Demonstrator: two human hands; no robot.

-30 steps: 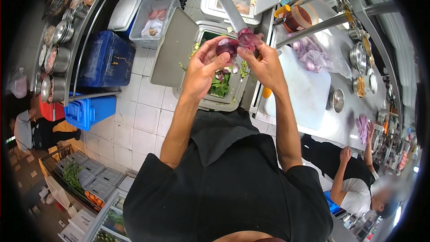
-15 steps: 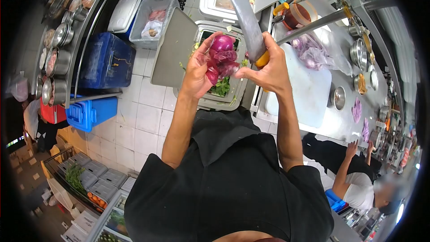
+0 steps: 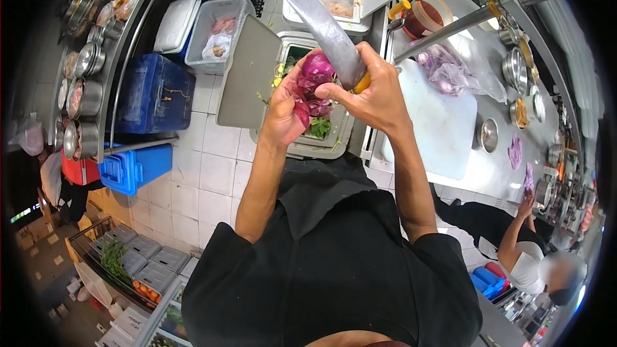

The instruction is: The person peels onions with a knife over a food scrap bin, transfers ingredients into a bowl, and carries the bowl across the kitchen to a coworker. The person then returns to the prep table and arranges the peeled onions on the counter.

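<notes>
In my left hand (image 3: 283, 110) lies a red onion (image 3: 316, 71), the fingers curled round it from the left. Loose reddish skin (image 3: 319, 106) hangs beneath the bulb. My right hand (image 3: 376, 93) grips the yellow handle (image 3: 363, 82) of a large knife (image 3: 315, 16), its broad blade slanting up and to the left. The right thumb touches the onion's lower right side. Below both hands stands an open bin (image 3: 299, 148) with green leafy scraps (image 3: 319, 128) inside; its grey lid (image 3: 239, 83) is tipped to the left.
A white cutting board (image 3: 437, 135) lies on the steel counter at right, beside a purple-tinted plastic bag (image 3: 443, 71) and a small metal bowl (image 3: 487, 135). Blue containers (image 3: 154, 93) stand left on the tiled floor. A co-worker (image 3: 514, 250) is at lower right.
The right hand and knife have shifted left, bringing the right thumb over onto the onion. The blade now leans further left. The co-worker's hands have come together.
</notes>
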